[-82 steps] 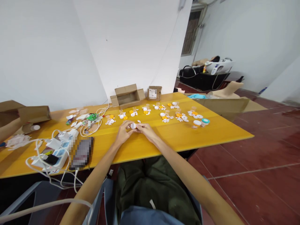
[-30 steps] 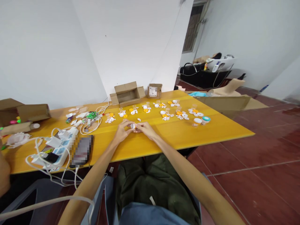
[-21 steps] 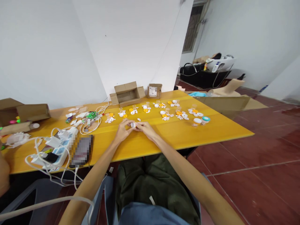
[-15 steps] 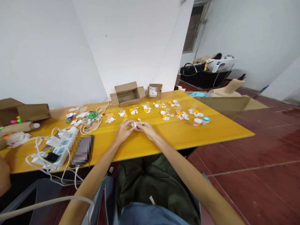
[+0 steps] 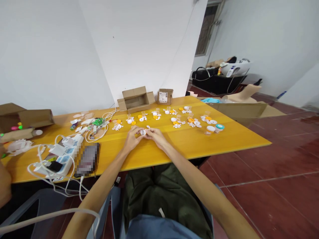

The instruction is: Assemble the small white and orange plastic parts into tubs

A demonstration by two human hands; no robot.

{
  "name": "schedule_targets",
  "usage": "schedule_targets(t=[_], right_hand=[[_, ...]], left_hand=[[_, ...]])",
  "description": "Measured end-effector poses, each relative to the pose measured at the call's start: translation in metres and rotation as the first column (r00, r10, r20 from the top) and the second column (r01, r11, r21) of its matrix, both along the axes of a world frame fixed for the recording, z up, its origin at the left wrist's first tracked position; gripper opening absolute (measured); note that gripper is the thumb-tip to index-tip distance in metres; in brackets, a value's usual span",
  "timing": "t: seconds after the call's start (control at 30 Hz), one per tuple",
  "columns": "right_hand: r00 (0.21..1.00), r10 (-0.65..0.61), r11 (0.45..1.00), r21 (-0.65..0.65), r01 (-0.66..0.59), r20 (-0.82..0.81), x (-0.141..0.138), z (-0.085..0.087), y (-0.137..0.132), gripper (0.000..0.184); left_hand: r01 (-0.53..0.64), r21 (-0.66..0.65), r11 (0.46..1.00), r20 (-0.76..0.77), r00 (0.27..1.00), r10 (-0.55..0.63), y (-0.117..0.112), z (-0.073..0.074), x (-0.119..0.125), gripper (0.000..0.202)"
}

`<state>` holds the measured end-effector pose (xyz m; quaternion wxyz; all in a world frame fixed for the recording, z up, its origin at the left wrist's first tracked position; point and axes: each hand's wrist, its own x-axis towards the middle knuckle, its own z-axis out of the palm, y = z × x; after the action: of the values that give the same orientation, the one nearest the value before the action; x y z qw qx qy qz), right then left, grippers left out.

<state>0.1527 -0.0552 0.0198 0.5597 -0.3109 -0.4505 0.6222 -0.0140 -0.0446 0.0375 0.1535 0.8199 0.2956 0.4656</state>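
Observation:
A small round white cap (image 5: 143, 132) is held above the near middle of the yellow table. My left hand (image 5: 133, 138) grips it from the left, thumb and fingers bent around it. On the other side, the fingers of my right hand (image 5: 156, 136) close on its right edge. A small white piece (image 5: 148, 126) lies just beyond my right fingertips. Past my hands, little groups of white discs (image 5: 141, 119), orange rings (image 5: 133, 123) and clear cups (image 5: 178, 117) are spread over the table. What lies under my fingers is hidden.
Two closed jars, one with a white lid (image 5: 210, 128) and one with a teal lid (image 5: 219, 126), stand at the right. Cardboard boxes (image 5: 136, 99) line the back. A power strip (image 5: 67, 159), white cables and a phone (image 5: 87, 159) occupy the left. Another person's arm (image 5: 4, 186) shows there.
The white cap has turned slightly between my fingers, and both hands stay almost in place. At the far left, the other person's hand has shifted.

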Motion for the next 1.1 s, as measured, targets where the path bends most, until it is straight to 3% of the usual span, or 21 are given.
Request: schedule_targets(t=[0.9,1.1], right_hand=[[0.987,-0.006,1.0,-0.001,0.006,0.163,-0.0025,0.0023,0.0037,0.047],[0.996,0.031,0.999,-0.014,-0.029,0.086,-0.0005,0.0036,0.0007,0.039]], left_hand=[[0.039,-0.075,0.996,0.019,0.999,-0.038,-0.0013,0.0051,-0.001,0.027],[0.049,-0.125,0.991,0.072,0.997,-0.04,0.001,0.0045,-0.0002,0.027]])
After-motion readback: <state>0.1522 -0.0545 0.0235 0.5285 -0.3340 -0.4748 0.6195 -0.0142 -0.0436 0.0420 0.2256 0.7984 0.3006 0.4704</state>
